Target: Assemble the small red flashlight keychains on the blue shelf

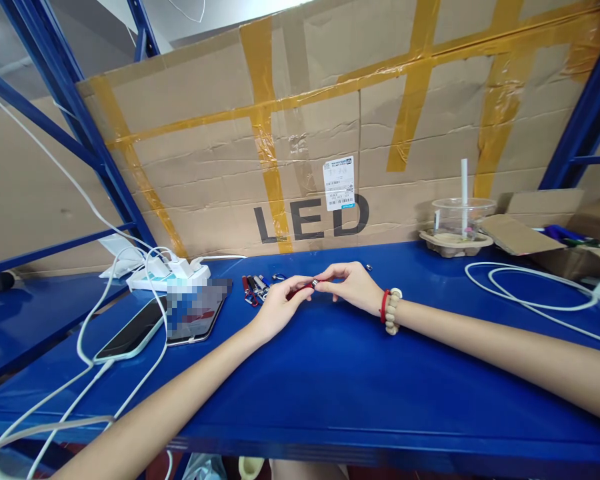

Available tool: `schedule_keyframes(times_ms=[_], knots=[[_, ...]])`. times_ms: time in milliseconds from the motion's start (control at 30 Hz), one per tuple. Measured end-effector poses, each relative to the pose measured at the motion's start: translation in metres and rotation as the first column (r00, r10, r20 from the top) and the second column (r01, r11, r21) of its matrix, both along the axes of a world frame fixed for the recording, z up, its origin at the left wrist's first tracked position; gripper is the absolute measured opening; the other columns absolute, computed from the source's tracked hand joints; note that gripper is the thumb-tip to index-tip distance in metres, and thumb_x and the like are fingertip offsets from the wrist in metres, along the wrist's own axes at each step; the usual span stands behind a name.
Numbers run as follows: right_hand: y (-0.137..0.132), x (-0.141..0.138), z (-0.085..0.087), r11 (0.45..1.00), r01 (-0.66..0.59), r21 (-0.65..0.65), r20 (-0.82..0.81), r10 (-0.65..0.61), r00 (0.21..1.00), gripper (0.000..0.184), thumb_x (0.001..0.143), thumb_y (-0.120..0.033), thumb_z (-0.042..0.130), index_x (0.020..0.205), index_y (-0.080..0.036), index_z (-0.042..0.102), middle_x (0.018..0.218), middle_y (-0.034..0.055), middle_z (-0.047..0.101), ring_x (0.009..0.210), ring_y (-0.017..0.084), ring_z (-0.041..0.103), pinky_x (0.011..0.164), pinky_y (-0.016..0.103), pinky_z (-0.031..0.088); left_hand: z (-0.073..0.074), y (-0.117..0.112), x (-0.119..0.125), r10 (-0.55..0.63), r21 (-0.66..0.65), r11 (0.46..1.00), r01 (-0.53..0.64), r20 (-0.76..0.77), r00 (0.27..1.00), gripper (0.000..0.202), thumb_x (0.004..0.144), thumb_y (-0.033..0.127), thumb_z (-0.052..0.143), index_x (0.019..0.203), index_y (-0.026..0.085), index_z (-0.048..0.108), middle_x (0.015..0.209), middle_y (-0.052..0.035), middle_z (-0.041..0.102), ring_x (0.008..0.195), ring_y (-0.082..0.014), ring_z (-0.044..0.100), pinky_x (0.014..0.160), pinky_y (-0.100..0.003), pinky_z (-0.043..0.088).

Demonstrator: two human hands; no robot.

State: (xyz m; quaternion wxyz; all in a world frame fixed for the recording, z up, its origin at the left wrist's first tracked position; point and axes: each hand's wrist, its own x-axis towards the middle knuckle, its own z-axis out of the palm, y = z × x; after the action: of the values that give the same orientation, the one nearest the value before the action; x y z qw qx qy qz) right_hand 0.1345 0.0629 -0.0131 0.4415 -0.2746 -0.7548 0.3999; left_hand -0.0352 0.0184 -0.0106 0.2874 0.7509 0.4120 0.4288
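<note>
Over the middle of the blue tabletop point(330, 387), my two hands meet at the fingertips. My left hand point(279, 301) is closed in a pinch on a small red piece with a shiny metal part point(315, 284). Thumb and fingers of my right hand point(353, 287) pinch its metal end from the other side. Fingers cover most of the piece, so its exact kind is hidden. Just left of my left hand lies a loose pile of small red, silver and blue metal pieces point(255, 288). A tiny metal part point(369, 267) rests beyond my right hand.
Two phones, one light-edged point(133, 331) and one dark point(200, 313), lie at left beside a white power strip point(190, 275) with cables. A lidded cup point(460, 217) in a carton holder point(455, 244), an opened cardboard box point(525, 230) and a coiled white cable point(525, 303) are at right.
</note>
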Motion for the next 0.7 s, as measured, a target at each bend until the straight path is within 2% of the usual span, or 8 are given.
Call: schedule_keyframes(times_ms=[100, 233, 367, 533, 700], knots=[[0.0010, -0.0003, -0.0009, 1.000, -0.012, -0.018, -0.012, 0.012, 1.000, 0.027, 0.064, -0.036, 0.068, 0.075, -0.012, 0.066, 0.069, 0.0033, 0.064, 0.047, 0.007, 0.050, 0.039, 0.017, 0.044, -0.0005, -0.0002, 0.0008, 0.003, 0.011, 1.000, -0.003, -0.014, 1.000, 0.023, 0.081, 0.026, 0.047, 0.097, 0.013, 0.057, 0.077, -0.0028, 0.059, 0.074, -0.0128, 0.055, 0.072, -0.024, 0.040], [0.0034, -0.0009, -0.0034, 1.000, -0.022, -0.003, 0.001, 0.022, 1.000, 0.031, 0.069, -0.041, 0.062, 0.083, -0.013, 0.067, 0.070, 0.0042, 0.063, 0.052, 0.008, 0.051, 0.039, 0.017, 0.041, -0.0002, -0.0002, 0.0012, 0.044, 0.023, 0.999, -0.043, -0.027, 0.999, 0.023, 0.082, 0.027, 0.047, 0.097, 0.012, 0.056, 0.077, -0.0032, 0.059, 0.073, -0.0126, 0.054, 0.071, -0.024, 0.041], [0.0032, -0.0005, -0.0037, 0.999, -0.027, -0.023, 0.005, 0.027, 1.000, 0.034, 0.073, -0.042, 0.059, 0.087, -0.012, 0.067, 0.061, 0.0018, 0.058, 0.047, 0.007, 0.047, 0.038, 0.017, 0.039, -0.0010, -0.0002, 0.0008, 0.072, 0.025, 0.997, -0.071, -0.044, 0.996, 0.024, 0.082, 0.029, 0.046, 0.097, 0.013, 0.055, 0.077, -0.0028, 0.058, 0.073, -0.0129, 0.054, 0.071, -0.024, 0.041], [0.0016, -0.0013, -0.0015, 0.999, -0.010, -0.052, 0.013, 0.011, 1.000, 0.036, 0.072, -0.042, 0.060, 0.087, -0.011, 0.067, 0.056, 0.0003, 0.055, 0.043, 0.006, 0.044, 0.038, 0.017, 0.037, -0.0037, 0.0006, 0.0005, 0.094, 0.020, 0.995, -0.093, -0.057, 0.994, 0.023, 0.080, 0.029, 0.050, 0.098, 0.015, 0.052, 0.078, -0.0013, 0.056, 0.074, -0.0124, 0.052, 0.070, -0.024, 0.040], [0.0019, -0.0021, -0.0010, 0.997, 0.018, -0.079, 0.016, -0.017, 1.000, 0.035, 0.070, -0.044, 0.060, 0.078, -0.011, 0.067, 0.053, -0.0003, 0.054, 0.042, 0.005, 0.043, 0.038, 0.017, 0.036, -0.0035, 0.0010, 0.0003, 0.095, 0.047, 0.995, -0.093, -0.048, 0.994, 0.021, 0.080, 0.026, 0.050, 0.099, 0.016, 0.048, 0.068, 0.0027, 0.050, 0.066, -0.0104, 0.049, 0.066, -0.022, 0.039]])
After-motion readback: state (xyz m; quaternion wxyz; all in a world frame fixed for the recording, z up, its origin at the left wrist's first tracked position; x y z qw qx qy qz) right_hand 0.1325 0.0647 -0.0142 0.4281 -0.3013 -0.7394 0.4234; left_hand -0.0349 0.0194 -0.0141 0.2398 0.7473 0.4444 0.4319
